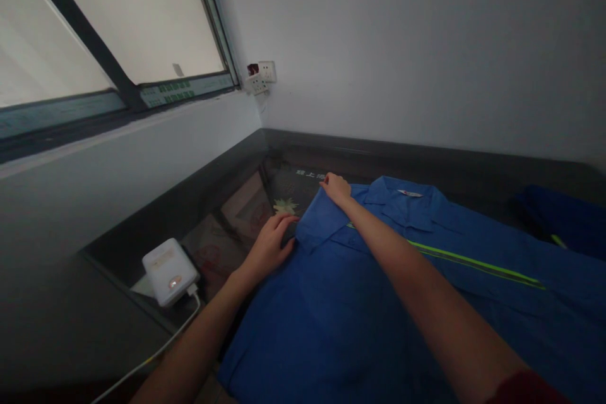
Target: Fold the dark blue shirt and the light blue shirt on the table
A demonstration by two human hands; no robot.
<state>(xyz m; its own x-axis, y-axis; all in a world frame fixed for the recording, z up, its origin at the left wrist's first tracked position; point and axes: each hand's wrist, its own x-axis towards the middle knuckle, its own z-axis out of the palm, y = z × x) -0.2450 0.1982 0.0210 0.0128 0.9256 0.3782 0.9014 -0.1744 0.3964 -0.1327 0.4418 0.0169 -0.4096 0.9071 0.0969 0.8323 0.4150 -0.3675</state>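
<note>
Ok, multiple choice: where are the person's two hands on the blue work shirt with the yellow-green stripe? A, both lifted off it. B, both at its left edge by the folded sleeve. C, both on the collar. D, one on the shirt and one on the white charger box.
B: the left hand and right hand both rest along the left edge of the blue work shirt, away from the collar and the white charger box.
</note>
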